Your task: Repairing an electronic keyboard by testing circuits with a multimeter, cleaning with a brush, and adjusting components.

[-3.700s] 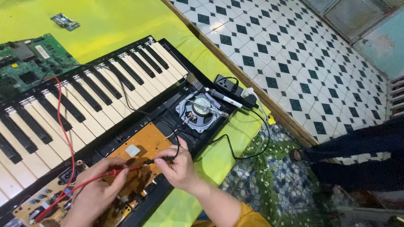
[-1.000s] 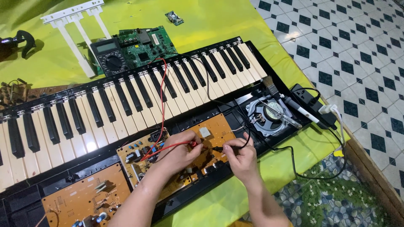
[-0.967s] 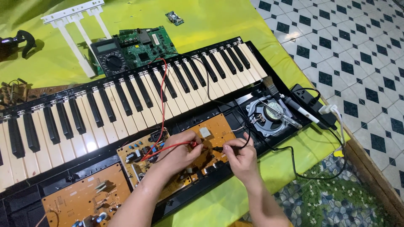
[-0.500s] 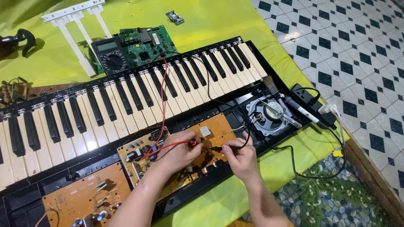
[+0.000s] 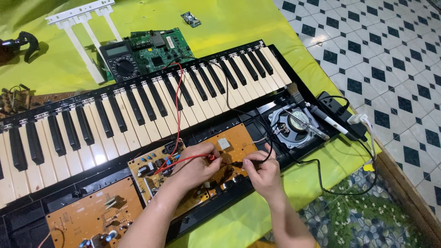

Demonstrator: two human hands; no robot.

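An opened electronic keyboard (image 5: 138,110) lies on a yellow-green cloth. My left hand (image 5: 195,167) pinches a red multimeter probe (image 5: 209,157) and rests on the orange circuit board (image 5: 229,144) in the keyboard's open base. My right hand (image 5: 262,172) grips a black probe (image 5: 239,163), its tip pointing left toward the red one over the same board. The red lead runs up across the keys to a black multimeter (image 5: 119,59) behind the keyboard. The black lead loops past the right hand toward the keys.
A round speaker (image 5: 296,124) sits in the base at right, with a brush and a soldering iron (image 5: 321,120) by a black power strip (image 5: 342,115). A second orange board (image 5: 92,218) is lower left. A green circuit board (image 5: 158,48) and white plastic strips (image 5: 80,32) lie behind. Tiled floor at right.
Since the oldest frame the view has swung left, bringing the multimeter and green board into sight. Over the last second both hands stay on the probes over the board, barely moving.
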